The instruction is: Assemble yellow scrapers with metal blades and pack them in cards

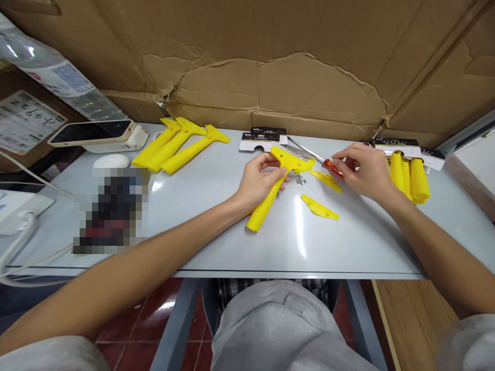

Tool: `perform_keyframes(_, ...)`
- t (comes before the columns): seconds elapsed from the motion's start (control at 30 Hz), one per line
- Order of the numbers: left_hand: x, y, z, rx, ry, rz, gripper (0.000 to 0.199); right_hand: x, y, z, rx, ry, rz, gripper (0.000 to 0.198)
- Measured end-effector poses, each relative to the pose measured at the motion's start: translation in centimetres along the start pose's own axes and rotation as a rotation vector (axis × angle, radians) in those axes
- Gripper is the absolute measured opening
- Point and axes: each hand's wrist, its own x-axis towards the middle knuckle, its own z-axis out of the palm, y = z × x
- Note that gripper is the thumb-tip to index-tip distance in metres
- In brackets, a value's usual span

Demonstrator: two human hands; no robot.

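My left hand (258, 180) is closed around a yellow T-shaped plastic handle (268, 198), its flat head turned up and away from me. The thumb presses near the neck of the handle. In my right hand (361, 167) is a screwdriver (333, 167) with a red grip, pinched at the grip; its metal shaft points to the far left. Small screws (300, 180) lie in a little pile just right of the yellow head. Two loose yellow plates with holes, one nearer (320, 207) and one farther (327, 180), rest between my hands.
Several yellow T-shaped handles (181, 147) lie at the back left. More yellow handles (419, 180) stand at the right beside black-and-white packaging (402, 148). Similar packaging (266, 138) sits at the back. A phone (93, 133) and cables are left; a cardboard wall (278, 87) rises behind.
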Motion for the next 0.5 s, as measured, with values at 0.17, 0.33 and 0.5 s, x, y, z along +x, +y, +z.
perform_keyframes(0.17, 0.0, 0.1, -0.1, 0.014, -0.003, -0.007, 0.026, 0.1, 1.6, -1.3, 0.003, -0.279, -0.097, 0.025)
perform_keyframes(0.33, -0.1, 0.2, -0.1, 0.028, -0.007, -0.007, 0.026, -1.0, -0.7, 0.9, -0.081, -0.299, -0.139, 0.030)
perform_keyframes(0.5, -0.2, 0.1, 0.1, 0.034, -0.005, 0.017, 0.027, -1.4, -2.4, 3.1, -0.146, -0.302, -0.145, 0.027)
